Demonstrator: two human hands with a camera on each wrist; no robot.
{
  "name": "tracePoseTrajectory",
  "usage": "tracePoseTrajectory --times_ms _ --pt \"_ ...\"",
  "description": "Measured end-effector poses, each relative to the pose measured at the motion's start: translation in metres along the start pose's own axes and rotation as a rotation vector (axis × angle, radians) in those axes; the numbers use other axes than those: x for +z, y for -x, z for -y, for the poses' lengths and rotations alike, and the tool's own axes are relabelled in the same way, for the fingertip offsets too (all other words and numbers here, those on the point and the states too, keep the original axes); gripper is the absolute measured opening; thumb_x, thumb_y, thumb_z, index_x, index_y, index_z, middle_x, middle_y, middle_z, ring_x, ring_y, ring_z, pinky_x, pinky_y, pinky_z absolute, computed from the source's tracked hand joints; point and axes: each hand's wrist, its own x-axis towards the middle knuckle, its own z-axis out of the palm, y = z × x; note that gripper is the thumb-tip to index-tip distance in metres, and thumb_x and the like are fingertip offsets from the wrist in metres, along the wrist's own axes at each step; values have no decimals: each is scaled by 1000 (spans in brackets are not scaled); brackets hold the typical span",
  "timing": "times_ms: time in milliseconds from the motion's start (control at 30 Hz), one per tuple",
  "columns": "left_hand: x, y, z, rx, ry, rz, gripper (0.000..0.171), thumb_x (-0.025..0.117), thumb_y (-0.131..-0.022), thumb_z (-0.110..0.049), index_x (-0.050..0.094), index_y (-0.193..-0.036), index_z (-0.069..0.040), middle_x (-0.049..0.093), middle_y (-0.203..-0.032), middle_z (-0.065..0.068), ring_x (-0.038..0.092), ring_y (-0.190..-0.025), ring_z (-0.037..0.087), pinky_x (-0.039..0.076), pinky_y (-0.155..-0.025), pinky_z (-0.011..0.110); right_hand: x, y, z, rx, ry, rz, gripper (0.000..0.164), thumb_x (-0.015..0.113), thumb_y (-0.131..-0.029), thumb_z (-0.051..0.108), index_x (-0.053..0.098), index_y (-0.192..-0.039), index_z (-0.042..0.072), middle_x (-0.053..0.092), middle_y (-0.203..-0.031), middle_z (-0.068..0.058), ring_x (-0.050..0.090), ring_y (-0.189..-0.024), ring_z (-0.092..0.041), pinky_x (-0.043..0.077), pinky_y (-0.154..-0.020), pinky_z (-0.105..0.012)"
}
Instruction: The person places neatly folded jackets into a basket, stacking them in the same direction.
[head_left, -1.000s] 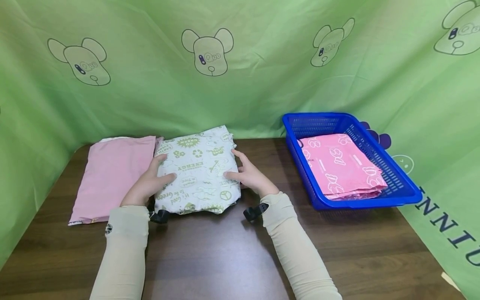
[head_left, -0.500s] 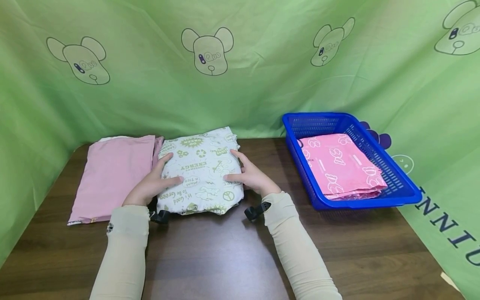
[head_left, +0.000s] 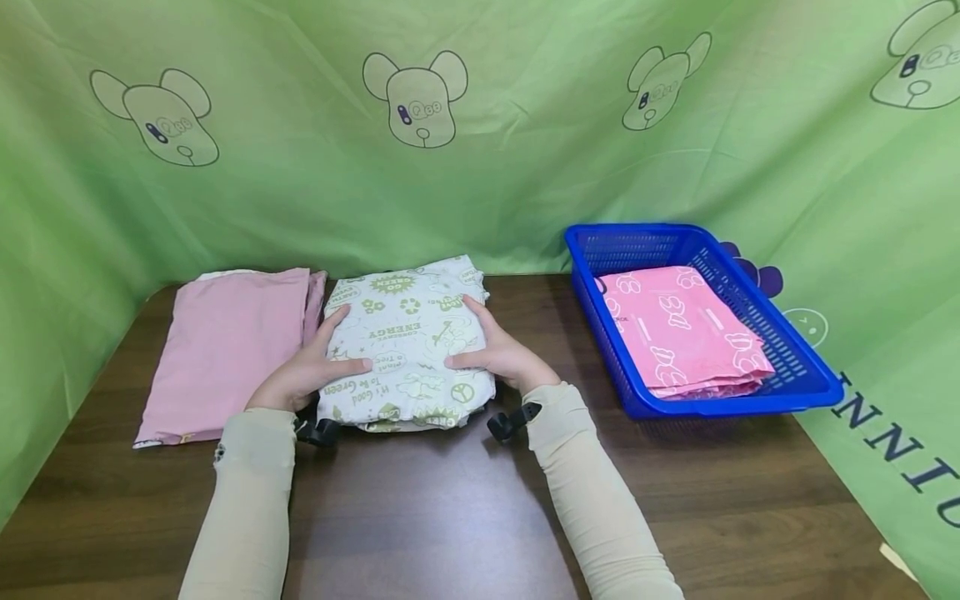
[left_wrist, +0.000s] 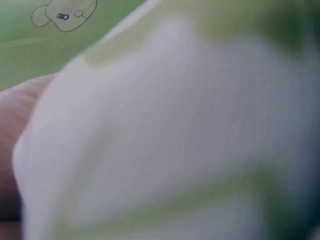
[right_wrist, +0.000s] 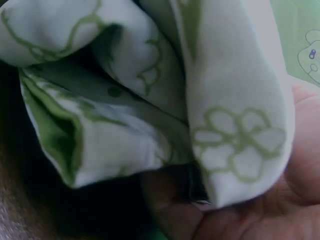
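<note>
Folded white cloth (head_left: 405,337) gripped by left hand (head_left: 303,371) and right hand (head_left: 506,354), centre frame; loose folds (right_wrist: 112,152) could be opened by uneven squeeze.

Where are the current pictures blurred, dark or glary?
Left wrist: the white-and-green cloth is badly out of focus, its print smeared, while the green backdrop looks sharper; right wrist: dim, nearly black at lower left, though the flower print stays readable; head: mostly crisp, with a soft pale sheen on the table toward the front.
</note>
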Motion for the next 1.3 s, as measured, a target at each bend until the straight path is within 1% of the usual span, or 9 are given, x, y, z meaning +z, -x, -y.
tracePoseTrajectory --times_ms 200,267,433,500,600,633,800,1067,1300 --pt "0 1 3 -3 52 13 107 76 -91 -15 1 -164 -34 -17 -168 7 -14 -152 41 9 -120 64 -1 0 0 -9 72 14 113 80 -81 2 7 -165 21 4 -170 -3 -1 -154 -25 5 -124 -47" --pt "0 1 3 -4 56 14 108 77 -90 -14 1 -164 -34 -17 -168 7 -13 -152 41 17 -119 62 -2 1 0 -12 84 11 113 81 -81 2 8 -165 21 5 -170 -2 -1 -154 -25 5 -124 -47" --pt "2 -1 3 13 44 11 109 77 -89 -11 1 -164 -33 -14 -169 7 -10 -152 40 22 -118 62 -4 2 0 -11 63 1 114 81 -79 0 9 -165 22 5 -170 0 0 -154 -23 7 -124 -45" --pt "2 -2 3 25 38 8 110 77 -88 -9 1 -164 -33 -14 -169 7 -11 -152 40 14 -119 63 -4 2 0 -9 35 2 114 81 -79 -3 9 -165 22 5 -170 0 0 -154 -21 9 -124 -44" --pt "3 -2 1 32 28 1 112 79 -87 -8 1 -164 -34 -14 -169 6 -11 -152 40 13 -118 66 -4 2 0 -17 4 4 114 79 -78 -7 10 -165 21 4 -170 -1 -1 -154 -20 14 -124 -43" --pt "3 -2 1 37 32 -1 113 79 -87 -7 2 -164 -34 -15 -169 5 -12 -152 40 8 -118 66 -5 2 0 -21 -7 5 114 78 -78 -9 11 -165 20 4 -170 -1 -2 -154 -20 15 -123 -42" --pt "5 -2 0 36 27 -16 114 79 -86 -6 2 -164 -36 -15 -169 3 -12 -152 39 9 -118 67 -6 1 1 -37 -24 1 114 77 -77 -12 12 -165 20 6 -170 -1 -1 -154 -20 17 -123 -42" --pt "10 -3 -3 54 34 -33 113 78 -86 -3 3 -164 -35 -12 -169 1 -10 -153 36 25 -117 58 -10 2 1 -64 -30 -10 113 77 -75 -14 15 -164 18 6 -170 -4 0 -154 -21 12 -124 -43" --pt "16 -5 -4 72 42 -43 112 77 -86 0 4 -164 -35 -10 -170 -2 -8 -153 33 42 -108 47 -15 6 5 -69 -20 -21 113 77 -76 -13 16 -164 20 7 -170 -3 0 -154 -20 16 -123 -44"
